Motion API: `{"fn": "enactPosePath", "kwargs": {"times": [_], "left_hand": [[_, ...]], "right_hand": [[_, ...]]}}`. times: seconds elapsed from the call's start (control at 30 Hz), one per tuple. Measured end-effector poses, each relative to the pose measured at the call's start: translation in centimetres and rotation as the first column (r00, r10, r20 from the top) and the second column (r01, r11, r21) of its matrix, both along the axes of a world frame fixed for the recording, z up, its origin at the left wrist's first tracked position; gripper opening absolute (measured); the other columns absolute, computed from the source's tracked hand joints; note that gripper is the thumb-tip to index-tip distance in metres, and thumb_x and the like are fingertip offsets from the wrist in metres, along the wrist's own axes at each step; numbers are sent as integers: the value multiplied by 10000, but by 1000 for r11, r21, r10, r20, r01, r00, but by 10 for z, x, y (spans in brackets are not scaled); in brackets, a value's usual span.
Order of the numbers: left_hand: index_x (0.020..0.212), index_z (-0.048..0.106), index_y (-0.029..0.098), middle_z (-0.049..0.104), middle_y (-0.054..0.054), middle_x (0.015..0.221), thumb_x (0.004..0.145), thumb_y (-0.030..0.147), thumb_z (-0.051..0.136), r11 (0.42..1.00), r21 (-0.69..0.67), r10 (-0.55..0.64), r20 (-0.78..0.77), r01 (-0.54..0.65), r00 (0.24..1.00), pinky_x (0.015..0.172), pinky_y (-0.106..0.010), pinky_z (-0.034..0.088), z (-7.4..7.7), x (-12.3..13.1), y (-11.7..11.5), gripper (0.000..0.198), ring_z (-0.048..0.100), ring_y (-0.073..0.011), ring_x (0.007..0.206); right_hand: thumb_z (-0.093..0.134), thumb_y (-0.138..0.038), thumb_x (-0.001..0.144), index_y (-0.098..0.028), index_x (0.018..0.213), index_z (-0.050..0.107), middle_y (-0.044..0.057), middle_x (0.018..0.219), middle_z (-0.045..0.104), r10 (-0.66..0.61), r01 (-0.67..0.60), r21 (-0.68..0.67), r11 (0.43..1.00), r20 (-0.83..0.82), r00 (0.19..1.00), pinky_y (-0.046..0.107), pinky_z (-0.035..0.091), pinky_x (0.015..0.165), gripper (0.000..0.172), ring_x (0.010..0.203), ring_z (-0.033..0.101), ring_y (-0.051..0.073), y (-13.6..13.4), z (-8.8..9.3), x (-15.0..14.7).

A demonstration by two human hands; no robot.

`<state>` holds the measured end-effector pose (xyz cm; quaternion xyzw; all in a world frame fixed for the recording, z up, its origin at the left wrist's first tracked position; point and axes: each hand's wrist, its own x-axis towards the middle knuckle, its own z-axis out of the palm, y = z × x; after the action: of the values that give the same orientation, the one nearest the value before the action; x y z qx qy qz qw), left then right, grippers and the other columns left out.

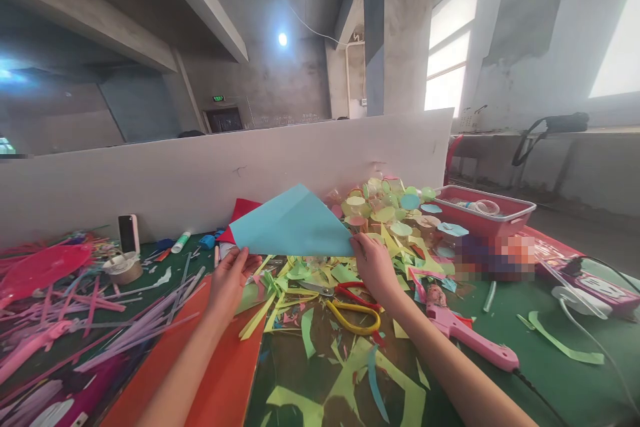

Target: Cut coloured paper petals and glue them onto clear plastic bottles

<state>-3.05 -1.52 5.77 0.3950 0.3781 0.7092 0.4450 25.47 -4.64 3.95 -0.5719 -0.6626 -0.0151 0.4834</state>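
Observation:
A light blue sheet of paper (pixel 295 223), its top edge coming to a point, is held up over the table between both hands. My left hand (pixel 231 280) pinches its lower left corner, and my right hand (pixel 375 267) grips the lower right corner. Behind its left side shows a piece of red paper (pixel 243 209). Below the sheet lie scissors with yellow handles (pixel 356 323) and another pair with red handles (pixel 357 295), among green and yellow paper scraps (pixel 350 380). A pink hot glue gun (pixel 470 333) rests to the right of my right forearm.
Clear cups with coloured paper discs (pixel 390 207) crowd the back, before a white partition (pixel 150 180). A red bin (pixel 493 213) stands at right. Purple straws (pixel 135 330), an orange board (pixel 225 360), a phone (pixel 129 233) and a glue stick (pixel 181 242) are on the left.

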Motion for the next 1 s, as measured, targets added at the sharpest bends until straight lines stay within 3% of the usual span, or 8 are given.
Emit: {"fn": "enactPosePath", "kwargs": {"times": [0.13, 0.3, 0.5, 0.73, 0.8, 0.87, 0.93, 1.0], "left_hand": [[768, 641, 170, 685, 9, 705, 496, 345, 873, 999, -1, -47, -14, 47, 999, 686, -278, 564, 2, 6, -4, 397, 651, -138, 643], [704, 657, 160, 684, 5, 677, 451, 343, 887, 996, -45, -78, -38, 76, 996, 686, -282, 557, 5, 7, -7, 389, 654, -146, 644], [675, 695, 110, 712, -65, 651, 442, 317, 893, 987, -114, -122, -110, 109, 986, 716, -302, 545, -1, 4, -6, 370, 673, -178, 657], [615, 660, 139, 690, -16, 613, 492, 299, 870, 998, -53, -31, -61, 27, 998, 750, -293, 541, 1, 8, -8, 291, 662, -153, 650], [629, 661, 146, 690, -5, 625, 521, 270, 857, 999, -37, -3, -31, 2, 1000, 757, -295, 545, 3, 11, -10, 256, 655, -142, 637], [654, 666, 150, 693, -1, 639, 565, 248, 835, 1000, -26, 14, 3, -14, 1000, 766, -293, 549, 3, 15, -13, 214, 653, -134, 635], [665, 662, 152, 695, -5, 642, 614, 233, 805, 999, -27, 23, 40, -22, 999, 775, -279, 550, 1, 22, -14, 172, 659, -128, 649], [669, 652, 154, 693, -4, 637, 649, 221, 781, 999, -41, 22, 78, -19, 997, 770, -263, 552, -2, 30, -16, 146, 666, -122, 656]], "right_hand": [[339, -250, 969, -216, 766, 541, 33, 736, 624, 13, -13, -14, 1000, 9, 1000, 309, 373, 672, 289, 739, 541, 216, 1, -1, -1], [343, -253, 970, -211, 832, 580, 67, 861, 644, -42, 42, 6, 999, 26, 999, 373, 371, 782, 277, 860, 501, 258, -1, 1, 2], [353, -239, 970, -201, 931, 620, 103, 1005, 610, -274, 253, 200, 947, 82, 958, 443, 364, 863, 272, 963, 410, 299, 1, 0, 8], [408, -218, 958, -209, 1104, 566, 123, 1112, 504, -314, 298, 451, 841, -41, 949, 474, 344, 977, 216, 1092, 380, 282, -11, 7, 3], [437, -203, 950, -215, 1073, 577, 119, 1087, 520, -260, 231, 518, 824, -17, 966, 463, 351, 975, 187, 1095, 404, 274, -20, 8, -6], [437, -177, 945, -219, 1012, 598, 104, 1019, 570, -138, 83, 508, 857, 73, 988, 415, 397, 904, 179, 1015, 460, 254, -28, 7, -20], [414, -158, 946, -213, 967, 608, 79, 910, 619, 64, -137, 372, 918, 203, 977, 369, 423, 805, 202, 876, 509, 223, -35, 2, -37], [454, -183, 929, -208, 924, 607, 58, 828, 635, 219, -264, 208, 942, 217, 951, 363, 428, 759, 156, 818, 521, 222, -40, -3, -52]]}}
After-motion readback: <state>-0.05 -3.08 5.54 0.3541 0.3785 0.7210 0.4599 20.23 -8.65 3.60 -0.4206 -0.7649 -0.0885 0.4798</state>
